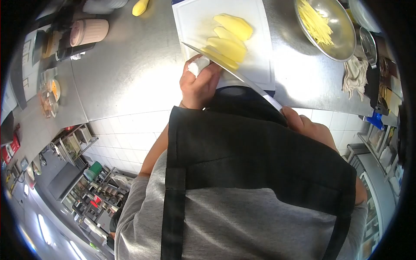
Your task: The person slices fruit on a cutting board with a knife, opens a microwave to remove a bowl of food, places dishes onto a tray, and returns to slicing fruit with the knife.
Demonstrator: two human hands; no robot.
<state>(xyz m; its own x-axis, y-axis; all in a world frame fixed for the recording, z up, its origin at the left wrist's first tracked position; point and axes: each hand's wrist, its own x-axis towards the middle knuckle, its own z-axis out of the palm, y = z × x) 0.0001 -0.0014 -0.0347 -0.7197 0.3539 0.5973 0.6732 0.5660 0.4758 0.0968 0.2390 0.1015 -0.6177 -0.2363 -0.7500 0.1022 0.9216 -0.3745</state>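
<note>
A long kitchen knife [248, 81] lies diagonally over the near side of a white cutting board [259, 52]. My right hand [308, 128] is closed at its handle end, partly hidden by the black apron. Several pale yellow vegetable slices [235, 27] overlap on the board; I cannot tell the exact kind. At the board's left edge, my left hand [197, 89] has curled fingers, one wrapped in white [199, 66]. They press against the nearest slices, close beside the blade, and the fingertips are mostly hidden.
A metal bowl [342, 51] holding thin yellow strips [315, 22] stands at the right, with a crumpled cloth [355, 78] below it. One whole yellow vegetable [140, 7] lies on the steel counter [130, 65]. A pink container [89, 32] stands farther left.
</note>
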